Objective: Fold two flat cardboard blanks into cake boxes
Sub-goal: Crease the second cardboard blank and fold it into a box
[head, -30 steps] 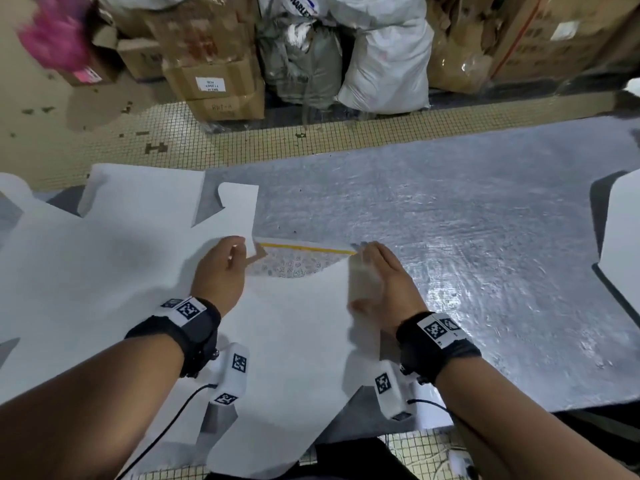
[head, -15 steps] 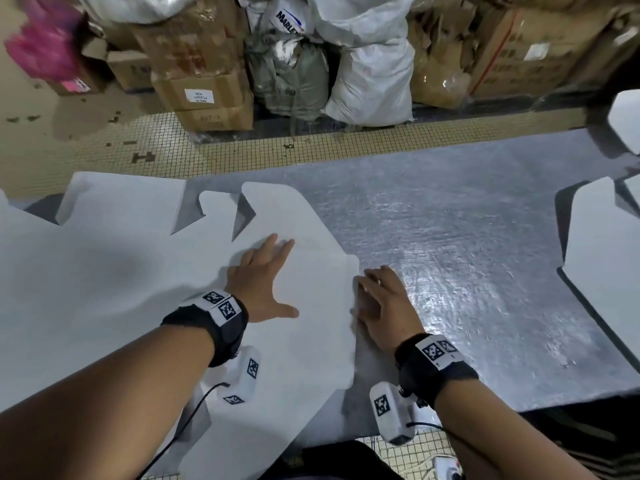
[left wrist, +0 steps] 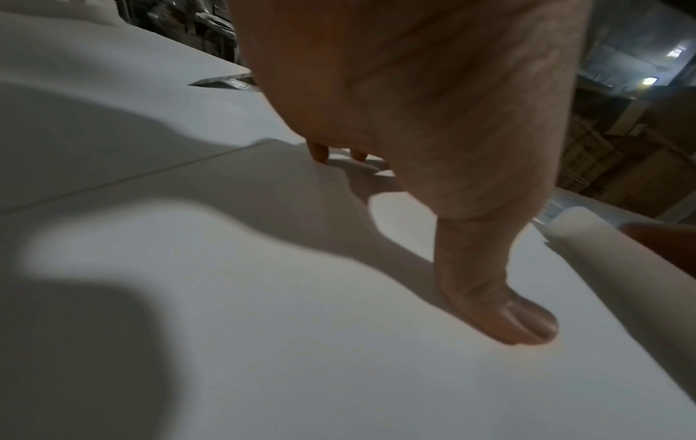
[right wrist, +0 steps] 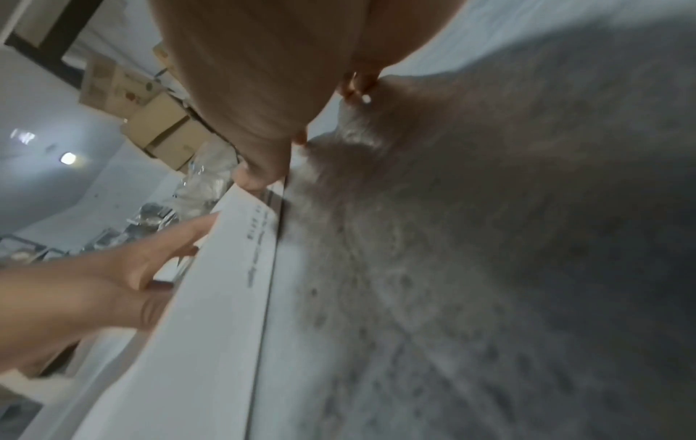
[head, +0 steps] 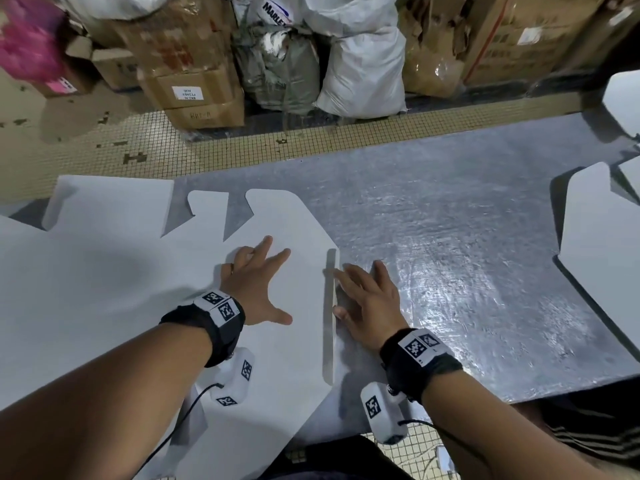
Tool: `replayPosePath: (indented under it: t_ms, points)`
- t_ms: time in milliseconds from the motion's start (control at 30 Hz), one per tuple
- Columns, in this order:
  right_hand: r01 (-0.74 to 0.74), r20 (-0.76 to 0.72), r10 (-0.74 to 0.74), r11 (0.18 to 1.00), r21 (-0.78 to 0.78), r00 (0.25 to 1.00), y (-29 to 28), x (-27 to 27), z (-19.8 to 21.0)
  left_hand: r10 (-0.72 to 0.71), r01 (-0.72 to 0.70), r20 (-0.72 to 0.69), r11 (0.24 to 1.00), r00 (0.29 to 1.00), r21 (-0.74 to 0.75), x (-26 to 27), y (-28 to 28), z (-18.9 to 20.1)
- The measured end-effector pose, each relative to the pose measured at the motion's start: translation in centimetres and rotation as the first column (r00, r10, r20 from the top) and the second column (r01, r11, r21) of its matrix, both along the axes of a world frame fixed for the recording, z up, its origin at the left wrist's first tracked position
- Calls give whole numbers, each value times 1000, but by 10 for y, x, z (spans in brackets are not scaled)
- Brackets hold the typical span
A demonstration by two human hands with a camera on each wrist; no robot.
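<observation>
A large white cardboard blank (head: 104,289) lies flat on the left half of the grey table (head: 450,220). My left hand (head: 258,285) presses on it with fingers spread; the left wrist view shows the thumb (left wrist: 501,312) flat on the board. A narrow side flap (head: 330,317) along the blank's right edge stands raised. My right hand (head: 367,299) lies flat just right of it, thumb against the flap (right wrist: 226,282), whose printed face shows. A second white blank (head: 595,244) lies at the table's right edge.
Brown cartons (head: 194,91) and white and green sacks (head: 360,71) are stacked on the tiled floor beyond the table. Another white sheet (head: 623,98) shows at the far right. The table's near edge runs just below my right wrist.
A second ago a panel was folded over, showing its printed inside with a yellow edge. It now lies flat under my spread left hand, and the narrow right flap has come up beside my right hand.
</observation>
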State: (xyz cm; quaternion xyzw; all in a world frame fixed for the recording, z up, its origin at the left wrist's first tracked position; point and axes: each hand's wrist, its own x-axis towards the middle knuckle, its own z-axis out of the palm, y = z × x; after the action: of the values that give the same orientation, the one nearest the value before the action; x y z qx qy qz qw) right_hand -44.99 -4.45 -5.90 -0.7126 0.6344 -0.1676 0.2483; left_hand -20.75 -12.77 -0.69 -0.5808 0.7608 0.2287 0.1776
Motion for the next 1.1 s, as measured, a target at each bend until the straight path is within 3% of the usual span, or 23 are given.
replayPosePath:
  t_ms: [100,300,533,1000,1100]
  points:
    - [-20,-107,18,1000,-14,994,0,8,0,-1,0,-17,1000,1000,-14,-2,6,2]
    - [-19,-175,18,1000,-4,984,-3,7,4,-179,183,-221,983,959,-5,-11,32,-7]
    - [30,-109,-31,999,-11,994,-2,6,5,-191,192,-105,981,976,-6,-26,39,-13]
    - [10,-128,-9,1000,4,992,-6,2,8,-124,136,-206,990,971,44,-28,42,-11]
    - [2,-127,4,999,45,992,-6,2,11,-148,153,-156,988,977,21,-29,43,-13]
